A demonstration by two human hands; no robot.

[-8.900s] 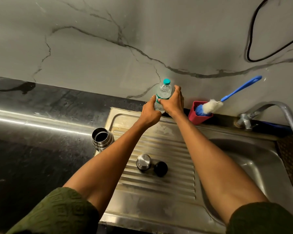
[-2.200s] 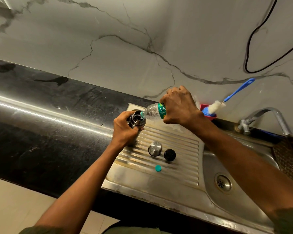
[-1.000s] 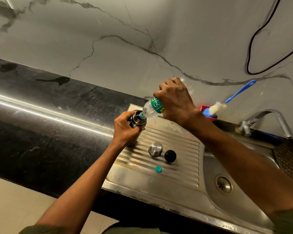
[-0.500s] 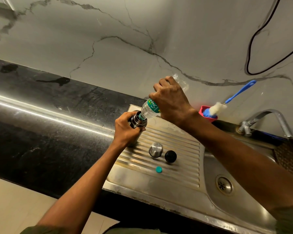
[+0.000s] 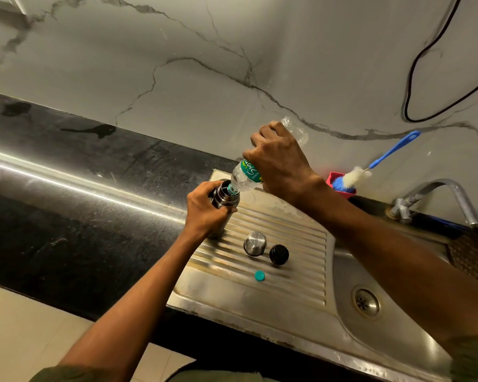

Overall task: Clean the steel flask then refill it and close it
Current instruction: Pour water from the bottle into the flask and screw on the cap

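Note:
My left hand (image 5: 204, 210) grips the steel flask (image 5: 224, 197), which stands upright with its mouth open at the left end of the ribbed drainboard (image 5: 293, 238). My right hand (image 5: 280, 158) holds a clear plastic water bottle (image 5: 244, 176) with a green label, tipped steeply so its neck points into the flask's mouth. On the drainboard lie the flask's steel cup lid (image 5: 255, 243), its black stopper (image 5: 279, 254) and the bottle's small teal cap (image 5: 259, 275).
A steel sink basin with a drain (image 5: 366, 301) lies to the right, under a tap (image 5: 439, 198). A red holder (image 5: 340, 183) with a blue-handled bottle brush (image 5: 381, 161) stands by the wall. Black countertop (image 5: 66, 202) stretches left. A black cable (image 5: 414, 78) hangs on the wall.
My right hand has raised the bottle's base higher, tilting it more steeply into the flask. The left hand and the flask have stayed in place.

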